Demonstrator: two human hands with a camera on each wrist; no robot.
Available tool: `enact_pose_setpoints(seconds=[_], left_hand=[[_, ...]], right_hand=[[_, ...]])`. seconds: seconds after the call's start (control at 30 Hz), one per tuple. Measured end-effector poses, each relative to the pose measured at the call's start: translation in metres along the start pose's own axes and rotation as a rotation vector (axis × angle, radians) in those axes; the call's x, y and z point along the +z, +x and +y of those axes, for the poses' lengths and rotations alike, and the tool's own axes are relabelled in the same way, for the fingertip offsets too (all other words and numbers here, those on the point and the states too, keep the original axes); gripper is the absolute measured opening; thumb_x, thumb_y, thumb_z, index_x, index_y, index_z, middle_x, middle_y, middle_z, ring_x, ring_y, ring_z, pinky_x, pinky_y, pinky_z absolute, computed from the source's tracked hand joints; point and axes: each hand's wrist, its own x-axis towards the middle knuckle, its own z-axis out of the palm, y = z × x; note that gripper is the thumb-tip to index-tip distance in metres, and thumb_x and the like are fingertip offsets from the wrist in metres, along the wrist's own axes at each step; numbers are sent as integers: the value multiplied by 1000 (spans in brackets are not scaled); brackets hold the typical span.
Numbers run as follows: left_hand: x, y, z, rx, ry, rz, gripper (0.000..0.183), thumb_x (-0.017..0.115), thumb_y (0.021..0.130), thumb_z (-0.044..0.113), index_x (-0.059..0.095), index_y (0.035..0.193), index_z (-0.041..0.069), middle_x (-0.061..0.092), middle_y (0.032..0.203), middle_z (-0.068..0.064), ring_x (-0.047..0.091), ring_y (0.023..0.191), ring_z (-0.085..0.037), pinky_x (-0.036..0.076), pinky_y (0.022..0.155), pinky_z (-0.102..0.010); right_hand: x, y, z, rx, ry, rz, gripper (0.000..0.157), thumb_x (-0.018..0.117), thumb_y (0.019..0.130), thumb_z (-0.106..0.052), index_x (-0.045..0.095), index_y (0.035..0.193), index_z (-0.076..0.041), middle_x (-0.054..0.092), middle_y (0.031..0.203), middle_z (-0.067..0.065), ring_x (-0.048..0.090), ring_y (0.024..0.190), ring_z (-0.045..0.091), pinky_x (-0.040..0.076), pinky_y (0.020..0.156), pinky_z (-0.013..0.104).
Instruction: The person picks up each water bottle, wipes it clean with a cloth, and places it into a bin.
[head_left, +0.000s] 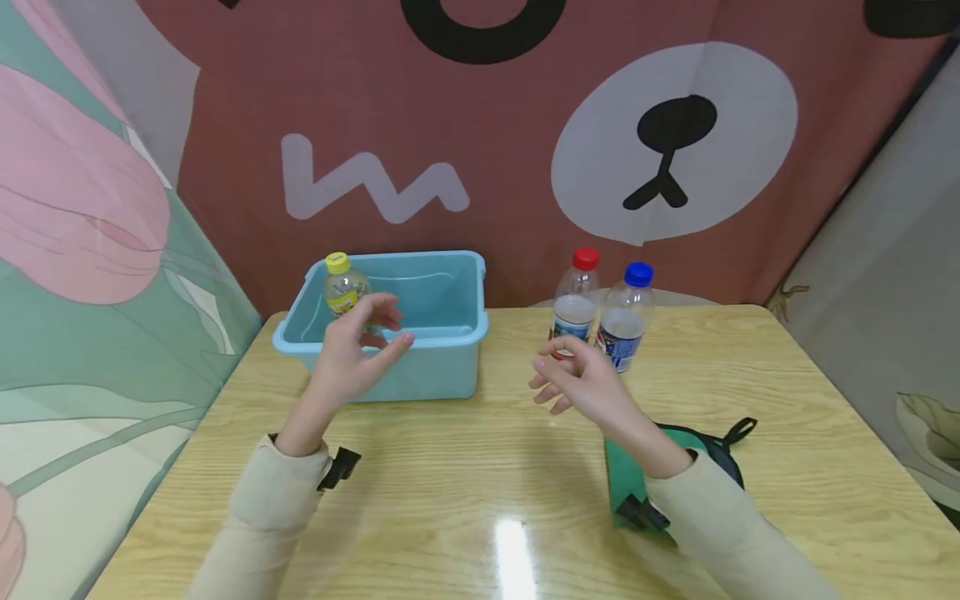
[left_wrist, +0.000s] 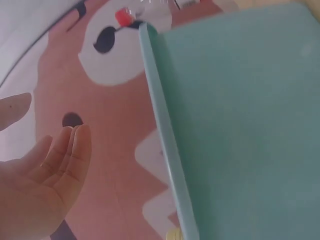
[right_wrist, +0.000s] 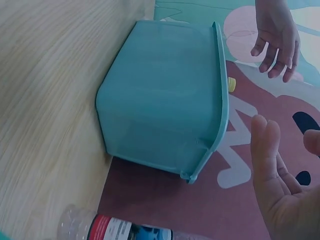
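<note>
My left hand [head_left: 356,346] hovers at the near rim of a light blue plastic bin [head_left: 420,371], fingers loosely bent and holding nothing. Inside the bin, at its left, stands a clear bottle with a yellow cap [head_left: 338,263], partly hidden behind that hand. My right hand [head_left: 585,379] is in the air with relaxed fingers, in front of two bottles. One is a clear bottle with a red cap [head_left: 574,308]; beside it is a clear bottle with a blue cap [head_left: 624,321]. In the right wrist view, the right hand [right_wrist: 285,185] grips nothing.
A green pouch with black trim [head_left: 626,475] and a loop lies on the wooden table [head_left: 420,500], partly under the right forearm. Behind the table hangs a brown cloth with a bear face [head_left: 510,125]. A patterned curtain [head_left: 75,208] borders the left side.
</note>
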Motion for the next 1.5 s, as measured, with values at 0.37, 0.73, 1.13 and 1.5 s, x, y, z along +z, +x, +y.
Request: enact_pose_setpoints(seconds=[0.37, 0.73, 1.13, 1.5], left_hand=[[30, -13, 8, 19, -87, -125, 36, 68, 80, 3, 54, 112, -2, 61, 93, -11, 59, 84, -23, 53, 63, -29], [51, -30, 9, 54, -147, -197, 37, 68, 78, -1, 54, 112, -3, 60, 92, -10, 59, 83, -22, 53, 62, -26], [64, -36, 10, 87, -200, -333, 39, 67, 80, 2, 52, 115, -3, 60, 98, -12, 58, 88, -21, 54, 65, -27], [71, -36, 9, 25, -230, -379, 38, 66, 82, 3, 53, 117, -2, 61, 102, -13, 60, 91, -22, 53, 69, -27]], right_hand=[[-20, -23, 7, 0, -110, -51, 35, 57, 91, -22, 50, 115, 3, 66, 90, 15, 64, 73, 27, 54, 56, 35], [-44, -41, 24, -42, -285, -159, 36, 58, 90, -20, 51, 116, 4, 66, 86, 8, 63, 71, 16, 53, 55, 31], [-78, -61, 60, -185, -676, -443, 65, 63, 81, -47, 50, 127, -2, 56, 120, 15, 58, 99, 30, 52, 71, 36], [-88, -72, 95, -172, -965, -474, 84, 66, 66, -61, 44, 136, -21, 34, 140, 21, 32, 121, 50, 40, 80, 63]])
